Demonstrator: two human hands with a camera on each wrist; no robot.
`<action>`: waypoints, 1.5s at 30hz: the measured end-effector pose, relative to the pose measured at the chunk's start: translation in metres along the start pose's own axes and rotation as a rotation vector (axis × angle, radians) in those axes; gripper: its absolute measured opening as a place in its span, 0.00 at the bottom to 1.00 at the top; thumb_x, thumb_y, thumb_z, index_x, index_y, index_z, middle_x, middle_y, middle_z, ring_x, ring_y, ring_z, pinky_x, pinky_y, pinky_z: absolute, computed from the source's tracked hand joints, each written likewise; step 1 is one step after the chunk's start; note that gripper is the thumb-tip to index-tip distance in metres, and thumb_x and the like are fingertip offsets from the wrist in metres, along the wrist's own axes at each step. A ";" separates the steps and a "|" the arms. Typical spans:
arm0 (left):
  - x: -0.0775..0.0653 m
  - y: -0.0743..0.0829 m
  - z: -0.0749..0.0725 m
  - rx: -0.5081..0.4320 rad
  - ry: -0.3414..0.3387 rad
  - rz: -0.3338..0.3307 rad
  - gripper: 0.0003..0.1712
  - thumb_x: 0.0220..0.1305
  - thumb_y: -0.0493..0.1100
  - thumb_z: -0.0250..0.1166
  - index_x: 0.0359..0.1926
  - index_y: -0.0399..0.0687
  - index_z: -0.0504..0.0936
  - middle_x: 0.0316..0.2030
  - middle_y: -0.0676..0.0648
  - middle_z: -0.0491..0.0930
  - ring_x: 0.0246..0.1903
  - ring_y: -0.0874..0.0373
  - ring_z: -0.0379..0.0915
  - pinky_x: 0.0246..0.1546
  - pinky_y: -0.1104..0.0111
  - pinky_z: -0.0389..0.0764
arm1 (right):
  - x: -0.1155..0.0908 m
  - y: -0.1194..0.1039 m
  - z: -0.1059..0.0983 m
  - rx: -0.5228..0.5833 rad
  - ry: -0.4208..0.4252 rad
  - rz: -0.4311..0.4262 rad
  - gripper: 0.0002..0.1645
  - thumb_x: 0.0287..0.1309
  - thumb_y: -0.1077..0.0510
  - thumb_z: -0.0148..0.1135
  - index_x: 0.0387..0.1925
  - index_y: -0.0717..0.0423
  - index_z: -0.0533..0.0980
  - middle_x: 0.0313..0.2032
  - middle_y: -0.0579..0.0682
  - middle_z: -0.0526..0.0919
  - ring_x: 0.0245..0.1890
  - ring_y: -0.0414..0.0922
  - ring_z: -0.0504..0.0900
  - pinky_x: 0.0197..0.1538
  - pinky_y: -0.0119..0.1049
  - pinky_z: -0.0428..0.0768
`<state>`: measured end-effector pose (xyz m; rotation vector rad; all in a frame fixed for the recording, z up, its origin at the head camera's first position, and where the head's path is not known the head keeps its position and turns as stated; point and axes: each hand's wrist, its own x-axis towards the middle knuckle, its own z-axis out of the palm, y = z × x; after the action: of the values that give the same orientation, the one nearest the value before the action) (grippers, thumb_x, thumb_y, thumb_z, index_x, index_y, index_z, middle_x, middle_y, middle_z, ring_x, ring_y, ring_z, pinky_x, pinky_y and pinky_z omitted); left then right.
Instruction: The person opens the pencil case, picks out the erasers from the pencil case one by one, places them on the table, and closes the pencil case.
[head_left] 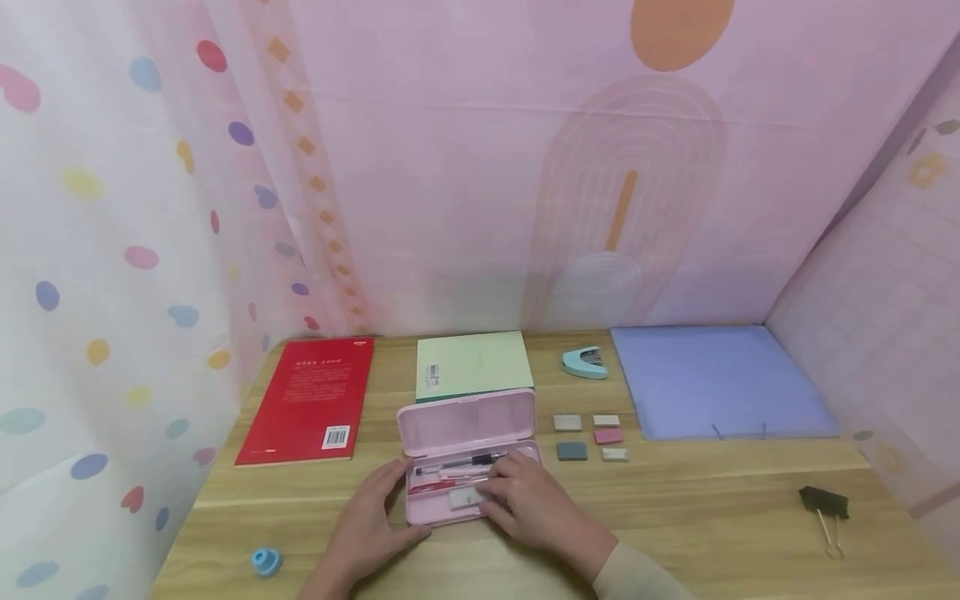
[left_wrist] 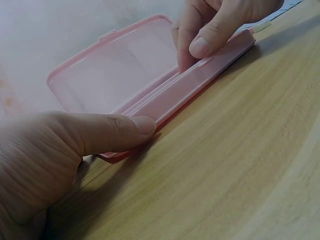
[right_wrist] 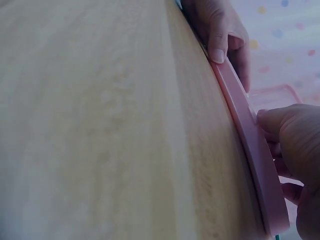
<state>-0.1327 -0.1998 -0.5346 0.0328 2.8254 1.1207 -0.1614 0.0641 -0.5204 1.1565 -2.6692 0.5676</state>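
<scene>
A pink pencil case (head_left: pixel 467 421) lies with its lid raised on the wooden table, with pens (head_left: pixel 457 464) in its back part and a white eraser (head_left: pixel 463 498) at the front. My left hand (head_left: pixel 369 521) grips the case's left end, with the thumb along the front wall in the left wrist view. Inside the case, my right hand (head_left: pixel 528 504) pinches the eraser's right end between thumb and finger. That hand hides the case's right part. Several erasers, among them a pink eraser (head_left: pixel 608 436) and a dark grey eraser (head_left: pixel 572 451), lie right of the case.
Behind the case lies a pale green book (head_left: pixel 476 362); a red book (head_left: pixel 311 400) is at the left. A light blue stapler (head_left: pixel 585 362) and a lavender folder (head_left: pixel 720 379) are at the back right. A blue cap-like piece (head_left: pixel 266 562) and a black binder clip (head_left: pixel 825 504) lie nearer.
</scene>
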 end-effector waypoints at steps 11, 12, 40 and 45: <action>0.001 0.001 -0.002 0.008 -0.006 -0.021 0.57 0.36 0.62 0.80 0.69 0.58 0.65 0.66 0.54 0.65 0.66 0.54 0.59 0.60 0.54 0.71 | 0.002 -0.004 -0.002 0.035 -0.041 0.004 0.09 0.62 0.49 0.62 0.40 0.42 0.84 0.40 0.35 0.79 0.44 0.37 0.72 0.49 0.34 0.74; 0.001 0.001 -0.002 0.008 -0.007 -0.022 0.58 0.36 0.62 0.80 0.69 0.59 0.65 0.66 0.55 0.65 0.66 0.54 0.59 0.60 0.54 0.71 | 0.002 -0.004 -0.002 0.033 -0.039 0.002 0.08 0.62 0.49 0.62 0.40 0.42 0.84 0.40 0.35 0.80 0.44 0.37 0.73 0.49 0.34 0.74; 0.001 -0.001 0.004 0.009 -0.006 -0.028 0.59 0.32 0.61 0.81 0.69 0.60 0.65 0.64 0.56 0.66 0.63 0.55 0.62 0.57 0.55 0.74 | -0.026 0.020 -0.036 0.354 0.038 0.213 0.07 0.59 0.53 0.65 0.40 0.40 0.82 0.39 0.32 0.81 0.41 0.32 0.77 0.47 0.33 0.79; 0.002 -0.002 0.003 0.007 0.000 -0.036 0.61 0.30 0.62 0.81 0.69 0.60 0.65 0.65 0.55 0.66 0.63 0.55 0.61 0.56 0.55 0.75 | -0.070 0.057 -0.064 0.377 0.043 0.420 0.07 0.56 0.56 0.67 0.36 0.40 0.82 0.35 0.31 0.81 0.37 0.32 0.78 0.42 0.32 0.80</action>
<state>-0.1340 -0.1990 -0.5378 -0.0174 2.8180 1.1038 -0.1544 0.1724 -0.4986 0.6303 -2.8556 1.1893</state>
